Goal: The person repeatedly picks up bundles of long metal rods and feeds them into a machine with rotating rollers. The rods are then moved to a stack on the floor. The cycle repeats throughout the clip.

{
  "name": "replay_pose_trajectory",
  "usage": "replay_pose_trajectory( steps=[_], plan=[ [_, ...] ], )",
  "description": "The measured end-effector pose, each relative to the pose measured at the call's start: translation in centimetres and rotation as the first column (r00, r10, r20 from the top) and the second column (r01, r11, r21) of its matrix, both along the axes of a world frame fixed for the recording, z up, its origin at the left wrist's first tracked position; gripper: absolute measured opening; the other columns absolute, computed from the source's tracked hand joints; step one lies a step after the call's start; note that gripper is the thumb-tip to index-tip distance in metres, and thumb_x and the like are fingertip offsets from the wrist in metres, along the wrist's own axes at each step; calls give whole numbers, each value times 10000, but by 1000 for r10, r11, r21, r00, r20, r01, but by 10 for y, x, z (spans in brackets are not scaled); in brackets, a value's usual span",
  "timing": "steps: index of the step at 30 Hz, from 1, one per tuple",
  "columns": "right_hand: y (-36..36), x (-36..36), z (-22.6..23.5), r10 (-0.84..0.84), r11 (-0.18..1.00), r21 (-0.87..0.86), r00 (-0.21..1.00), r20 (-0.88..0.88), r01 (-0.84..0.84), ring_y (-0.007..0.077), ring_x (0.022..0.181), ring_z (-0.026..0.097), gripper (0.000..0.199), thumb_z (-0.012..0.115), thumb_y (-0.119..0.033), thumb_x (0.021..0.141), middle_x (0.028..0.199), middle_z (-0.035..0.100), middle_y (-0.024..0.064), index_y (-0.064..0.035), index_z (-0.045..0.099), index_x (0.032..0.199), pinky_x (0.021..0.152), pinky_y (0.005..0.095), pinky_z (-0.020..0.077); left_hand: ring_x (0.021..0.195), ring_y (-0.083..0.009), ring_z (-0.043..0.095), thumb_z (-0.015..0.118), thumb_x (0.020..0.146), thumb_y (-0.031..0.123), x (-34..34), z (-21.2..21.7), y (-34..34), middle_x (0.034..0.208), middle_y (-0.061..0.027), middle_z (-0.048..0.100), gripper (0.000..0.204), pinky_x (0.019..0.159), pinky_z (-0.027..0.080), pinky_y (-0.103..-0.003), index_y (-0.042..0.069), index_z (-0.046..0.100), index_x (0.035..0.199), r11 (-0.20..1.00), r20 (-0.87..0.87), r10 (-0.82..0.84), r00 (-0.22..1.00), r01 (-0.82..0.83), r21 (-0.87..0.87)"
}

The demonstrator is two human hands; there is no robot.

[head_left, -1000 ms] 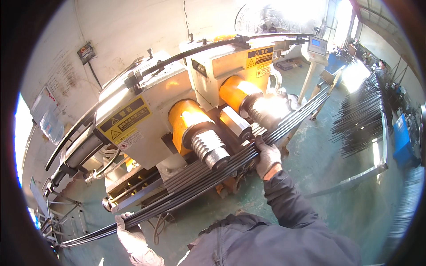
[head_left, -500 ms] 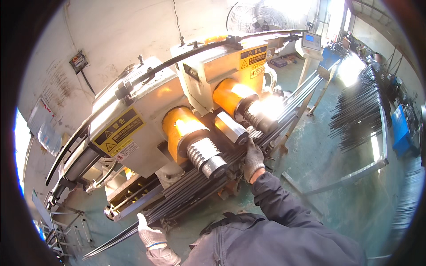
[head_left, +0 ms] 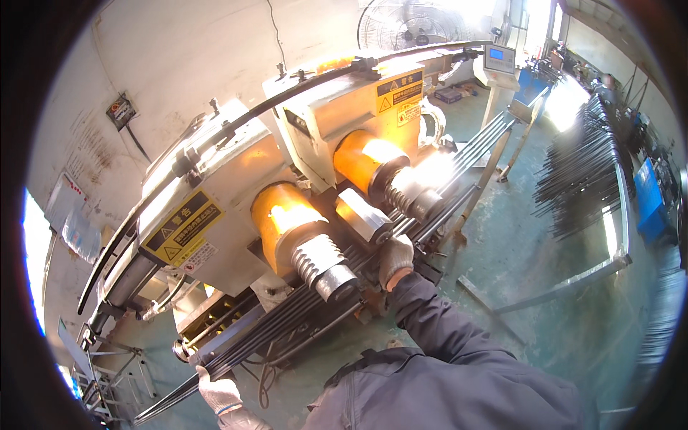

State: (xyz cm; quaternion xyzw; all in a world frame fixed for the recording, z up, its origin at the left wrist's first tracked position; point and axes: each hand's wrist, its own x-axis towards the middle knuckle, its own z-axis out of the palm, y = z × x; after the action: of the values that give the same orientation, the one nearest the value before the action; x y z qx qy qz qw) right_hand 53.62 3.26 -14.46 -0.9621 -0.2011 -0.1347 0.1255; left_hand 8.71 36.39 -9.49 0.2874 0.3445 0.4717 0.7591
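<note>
Gloved left hand (head_left: 218, 394) grips near-left end of long dark steel rods (head_left: 287, 322). Gloved right hand (head_left: 395, 259) rests on same bundle, just right of a threaded roller (head_left: 322, 261). Grey machine (head_left: 236, 186) with two orange cylinders behind. Rod rack (head_left: 580, 172) far right; fan (head_left: 408, 25) far.

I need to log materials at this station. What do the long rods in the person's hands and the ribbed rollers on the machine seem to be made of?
Rods: probably steel, dark and dull, thin, straight, in a bundle. Ribbed rollers: bare metal, likely steel, grey with bright glints on the ridges. Gloves on the left hand and right hand: pale knitted fabric, it seems.
</note>
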Motion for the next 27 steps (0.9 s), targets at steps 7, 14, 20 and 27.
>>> replay_pose_trajectory(
  steps=[7,14,20,27],
  plan=[
    [1,2,-27,-22,999,40,999,43,21,400,933,761,200,669,-142,1026,935,794,167,-55,761,1181,826,468,570,1301,-385,725,536,1219,259,59,-3,-44,1399,-244,740,427,1208,574,-509,-68,681,1451,970,-190,-161,968,191,153],
    [-23,-41,12,237,224,813,779,-581,538,139,692,551,527,705,-494,1172,775,656,27,-1,717,986,644,395,476,1286,-391,733,603,1215,392,39,-34,-5,1378,-213,769,492,1196,568,-588,-40,688,1435,997,136,-72,988,70,20],
    [-84,-87,7,210,258,791,767,-606,554,161,921,735,451,722,-408,1162,968,793,70,26,817,1243,837,345,564,1351,-348,720,533,1249,346,8,-37,18,1476,-196,749,485,1250,543,-524,-42,682,1499,996,17,93,995,-93,-1],
    [-99,-78,-14,245,377,736,706,-665,562,193,1036,752,478,741,-388,1142,1100,845,126,55,813,1306,973,363,580,1332,-330,722,495,1267,372,72,-35,-39,1442,-223,743,556,1215,553,-467,-114,648,1488,883,-261,-197,945,287,372]
  ],
)
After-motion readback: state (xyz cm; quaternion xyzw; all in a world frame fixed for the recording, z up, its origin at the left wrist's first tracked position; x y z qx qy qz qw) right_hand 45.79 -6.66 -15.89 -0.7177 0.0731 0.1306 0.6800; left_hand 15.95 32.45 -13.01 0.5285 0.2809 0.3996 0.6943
